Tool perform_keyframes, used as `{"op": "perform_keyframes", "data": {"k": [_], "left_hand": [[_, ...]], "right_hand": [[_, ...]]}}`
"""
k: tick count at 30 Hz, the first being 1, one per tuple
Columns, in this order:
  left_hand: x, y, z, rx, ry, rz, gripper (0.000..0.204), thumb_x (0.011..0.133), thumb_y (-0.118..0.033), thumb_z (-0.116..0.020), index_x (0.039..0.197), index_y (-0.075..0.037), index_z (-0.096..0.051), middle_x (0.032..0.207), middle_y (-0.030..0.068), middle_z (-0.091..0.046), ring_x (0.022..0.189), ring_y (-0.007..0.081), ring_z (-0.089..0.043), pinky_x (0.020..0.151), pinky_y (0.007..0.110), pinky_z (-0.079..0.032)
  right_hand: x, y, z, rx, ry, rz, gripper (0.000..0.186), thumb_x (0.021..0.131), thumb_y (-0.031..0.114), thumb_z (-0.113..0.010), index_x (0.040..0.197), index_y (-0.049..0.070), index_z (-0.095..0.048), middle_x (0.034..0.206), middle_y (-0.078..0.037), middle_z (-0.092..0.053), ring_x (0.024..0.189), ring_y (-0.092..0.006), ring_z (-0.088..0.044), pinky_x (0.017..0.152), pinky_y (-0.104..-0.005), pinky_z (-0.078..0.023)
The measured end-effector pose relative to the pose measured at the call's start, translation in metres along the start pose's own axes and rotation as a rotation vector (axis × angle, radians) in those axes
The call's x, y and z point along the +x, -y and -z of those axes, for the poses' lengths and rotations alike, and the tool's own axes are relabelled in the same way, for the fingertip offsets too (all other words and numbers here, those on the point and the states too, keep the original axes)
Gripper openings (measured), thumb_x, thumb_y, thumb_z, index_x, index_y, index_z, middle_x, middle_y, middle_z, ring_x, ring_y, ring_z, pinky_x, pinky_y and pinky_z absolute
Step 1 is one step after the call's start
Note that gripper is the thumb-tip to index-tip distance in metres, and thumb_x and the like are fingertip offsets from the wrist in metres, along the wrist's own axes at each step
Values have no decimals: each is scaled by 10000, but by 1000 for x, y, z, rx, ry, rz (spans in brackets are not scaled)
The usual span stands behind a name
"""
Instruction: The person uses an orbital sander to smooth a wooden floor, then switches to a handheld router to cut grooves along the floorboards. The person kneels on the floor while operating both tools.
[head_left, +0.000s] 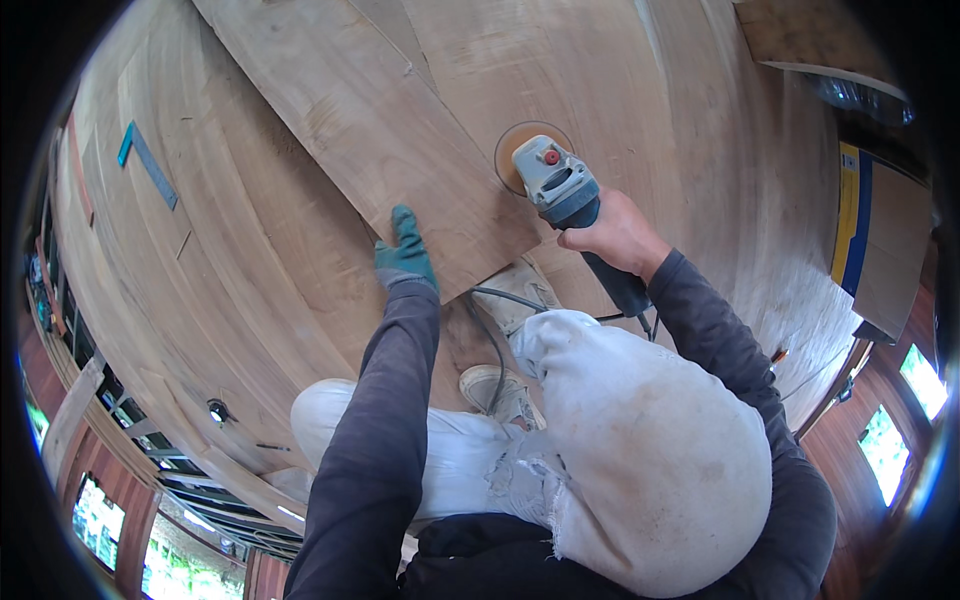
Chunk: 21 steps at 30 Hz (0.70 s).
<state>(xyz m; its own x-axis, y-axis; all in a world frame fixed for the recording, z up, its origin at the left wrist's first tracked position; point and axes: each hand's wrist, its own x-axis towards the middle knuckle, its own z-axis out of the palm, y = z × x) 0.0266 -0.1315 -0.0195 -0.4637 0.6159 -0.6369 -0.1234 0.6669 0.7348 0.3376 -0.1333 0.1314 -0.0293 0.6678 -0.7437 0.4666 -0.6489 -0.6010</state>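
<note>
My right hand (pixel 622 236), bare, is wrapped round the body of a grey and dark blue angle grinder (pixel 556 180). Its round disc (pixel 509 158) looks see-through and blurred, and lies at the right edge of a wide wooden board (pixel 340 130). That board rests at a slant over the wooden floor. My left hand (pixel 406 252), in a green and grey glove, grips the board's near left corner. The thumb lies on top, while the other fingers are mostly hidden at the edge. A dark cord (pixel 487 335) runs past my shoes below the board.
A blue and grey try square (pixel 150 170) lies on the floor (pixel 240 240) to the left. At the right stands a cardboard box (pixel 890 240) with a yellow and blue side. Open floor framing (pixel 150 440) shows at the lower left. A small dark round object (pixel 219 410) sits nearby.
</note>
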Motion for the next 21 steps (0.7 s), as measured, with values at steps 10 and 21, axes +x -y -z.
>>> {"op": "perform_keyframes", "data": {"k": [10, 21], "left_hand": [[-7, 2, 3, 61, 19, -29, 854, 909, -647, -762, 1401, 14, -537, 1249, 129, -668, 999, 233, -696, 841, 375, -621], [9, 30, 14, -185, 44, -25, 840, 893, -660, -774, 1342, 23, -582, 1236, 133, -666, 982, 230, -676, 818, 374, -606]], "right_hand": [[6, 0, -2, 9, -9, 50, 515, 730, 317, -812, 1081, -43, -703, 925, -159, -733, 835, -262, -701, 819, -367, -558], [27, 10, 4, 2, 10, 75, 474, 729, 295, -800, 1051, -40, -707, 895, -148, -730, 811, -258, -693, 800, -360, -553]]}}
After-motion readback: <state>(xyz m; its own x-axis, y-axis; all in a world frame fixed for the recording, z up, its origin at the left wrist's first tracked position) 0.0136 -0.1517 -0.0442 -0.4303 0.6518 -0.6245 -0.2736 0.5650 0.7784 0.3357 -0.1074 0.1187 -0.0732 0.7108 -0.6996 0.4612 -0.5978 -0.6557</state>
